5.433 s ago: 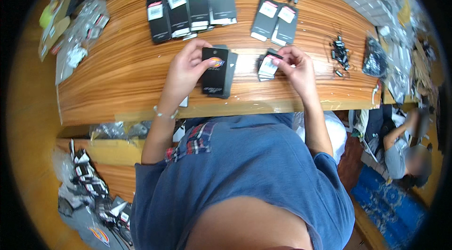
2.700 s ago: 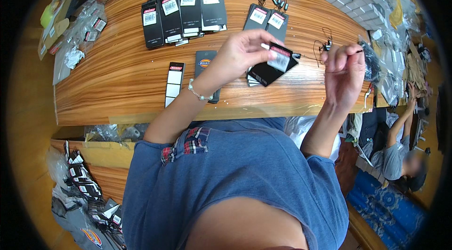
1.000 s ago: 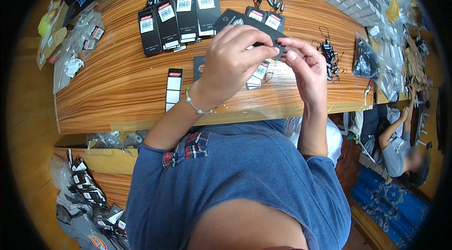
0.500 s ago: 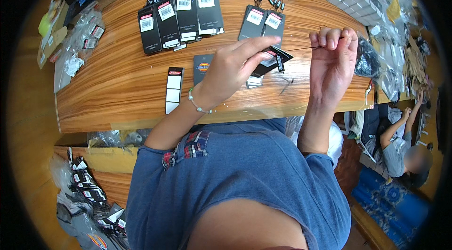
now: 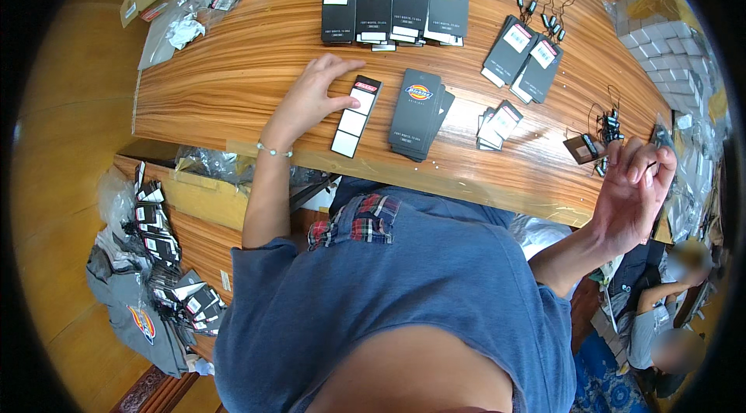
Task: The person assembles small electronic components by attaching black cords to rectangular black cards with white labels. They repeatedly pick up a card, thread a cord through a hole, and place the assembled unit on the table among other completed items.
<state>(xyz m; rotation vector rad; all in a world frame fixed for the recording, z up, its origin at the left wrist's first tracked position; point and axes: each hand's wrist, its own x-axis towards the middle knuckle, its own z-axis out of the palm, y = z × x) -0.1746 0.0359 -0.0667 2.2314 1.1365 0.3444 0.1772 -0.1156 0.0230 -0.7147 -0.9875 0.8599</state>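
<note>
My left hand [image 5: 311,98] lies on the wooden table [image 5: 233,79], its fingertips touching the top end of a black strip of white stickers [image 5: 355,118]. Just right of the strip sits a stack of black hang tags [image 5: 418,114], then a small fanned pile of labelled tags [image 5: 497,124]. My right hand [image 5: 633,188] hovers at the table's right end with curled fingers, beside a single dark tag [image 5: 581,149] and a tangle of black cords [image 5: 610,127]. Whether it pinches a cord is not visible.
Rows of black tag stacks [image 5: 396,1] line the far edge, with two more stacks and loose cords [image 5: 522,59] to their right. Plastic bags [image 5: 194,5] lie far left, clear packs [image 5: 668,32] far right. Tags and a grey garment [image 5: 148,281] lie on the floor; another person [image 5: 660,320] sits lower right.
My left hand let go of the black tag it held up and dropped to the sticker strip. My right hand swung out right and down toward the cords.
</note>
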